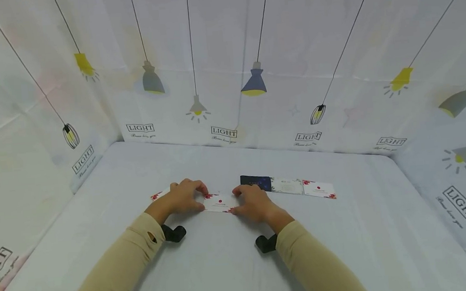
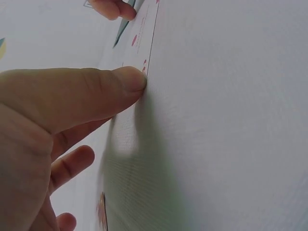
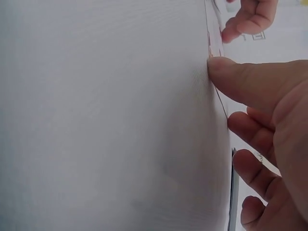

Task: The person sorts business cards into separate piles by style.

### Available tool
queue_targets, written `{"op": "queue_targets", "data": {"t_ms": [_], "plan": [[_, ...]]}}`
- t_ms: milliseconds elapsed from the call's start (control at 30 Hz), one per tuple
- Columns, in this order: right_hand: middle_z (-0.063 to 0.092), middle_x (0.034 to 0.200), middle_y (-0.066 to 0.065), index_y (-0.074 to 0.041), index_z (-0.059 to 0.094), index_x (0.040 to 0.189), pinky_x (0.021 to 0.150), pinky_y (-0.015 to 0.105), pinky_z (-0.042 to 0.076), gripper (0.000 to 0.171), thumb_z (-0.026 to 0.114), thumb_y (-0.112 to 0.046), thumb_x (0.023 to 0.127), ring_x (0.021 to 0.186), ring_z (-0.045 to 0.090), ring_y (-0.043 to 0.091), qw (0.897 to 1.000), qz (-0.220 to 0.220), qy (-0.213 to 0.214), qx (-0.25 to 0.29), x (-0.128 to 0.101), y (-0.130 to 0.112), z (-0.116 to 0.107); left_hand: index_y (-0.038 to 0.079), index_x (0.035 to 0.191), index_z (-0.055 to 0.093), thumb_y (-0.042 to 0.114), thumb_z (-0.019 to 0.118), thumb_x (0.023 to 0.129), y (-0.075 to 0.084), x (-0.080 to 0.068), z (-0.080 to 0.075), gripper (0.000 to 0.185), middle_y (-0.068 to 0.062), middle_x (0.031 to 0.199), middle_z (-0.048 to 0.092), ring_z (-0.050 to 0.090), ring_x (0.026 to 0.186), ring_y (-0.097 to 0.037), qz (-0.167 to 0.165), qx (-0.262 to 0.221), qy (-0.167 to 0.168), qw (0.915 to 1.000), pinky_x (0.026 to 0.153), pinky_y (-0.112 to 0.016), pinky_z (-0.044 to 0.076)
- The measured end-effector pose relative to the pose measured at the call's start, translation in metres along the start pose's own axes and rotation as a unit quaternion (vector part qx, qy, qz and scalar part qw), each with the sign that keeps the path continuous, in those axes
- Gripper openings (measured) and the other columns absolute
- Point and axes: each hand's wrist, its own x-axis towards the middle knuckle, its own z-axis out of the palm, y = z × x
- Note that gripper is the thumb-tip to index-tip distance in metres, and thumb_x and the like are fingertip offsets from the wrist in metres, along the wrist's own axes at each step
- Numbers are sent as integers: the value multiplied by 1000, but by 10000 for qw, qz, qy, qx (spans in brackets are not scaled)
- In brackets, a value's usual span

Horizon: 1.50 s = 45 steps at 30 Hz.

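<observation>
A white card (image 1: 219, 203) with red flowers at its corners and a red dot lies in the middle of the table. My left hand (image 1: 184, 196) holds its left end between thumb and forefinger. The right hand (image 1: 255, 203) grips the opposite end the same way. In the left wrist view, the thumb (image 2: 130, 79) touches the card's near corner. The right wrist view has the other thumb (image 3: 222, 67) on the near edge. Behind my left hand, another white card (image 1: 160, 194) with red flowers is partly hidden.
Right of the hands runs a row: a dark blue card (image 1: 256, 182), a white card with green leaves (image 1: 287, 186) and a white card with red corners (image 1: 319, 189). The white table (image 1: 225, 272) meets a cloth wall (image 1: 222, 105) printed with lamps.
</observation>
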Motion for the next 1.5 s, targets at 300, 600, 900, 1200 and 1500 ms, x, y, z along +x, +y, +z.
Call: {"op": "queue_targets", "data": {"t_ms": [300,600,900,1200,1500], "plan": [[63,122,2,-10,61,132,101,44,42,52,78,-31,87,112,54,26,9995,-53,-52,-313,-1,-3,-4,23,110,64,25,84,82,1,-1,1,34,6,119,61,41,128,-25,35,5,90,10000,102,-54,20],[61,119,4,-8,59,133,103,45,40,52,75,-20,85,111,53,25,9987,-249,-277,-349,0,-6,-9,26,110,61,26,82,82,-2,3,2,36,4,122,57,38,122,-32,5,-97,-25,10000,98,-53,29],[61,115,4,-5,59,132,102,41,42,49,72,-16,85,108,53,22,9982,-444,-266,-296,-3,-2,-8,23,114,59,28,82,81,1,5,3,41,5,116,56,42,116,-28,157,148,-129,9997,100,-52,28],[61,127,6,-5,58,135,107,43,38,57,77,-28,87,120,53,26,9971,-639,-174,-372,-4,-3,-7,18,117,60,28,83,81,3,6,-1,44,6,113,58,45,118,-22,246,246,-79,9994,104,-54,23],[58,133,7,-9,57,137,108,46,37,61,78,-32,85,124,50,28,9978,-501,-175,-403,-4,1,-4,20,114,61,29,84,81,10,0,-5,42,3,119,62,46,118,-22,257,-38,111,9996,101,-50,28]]}}
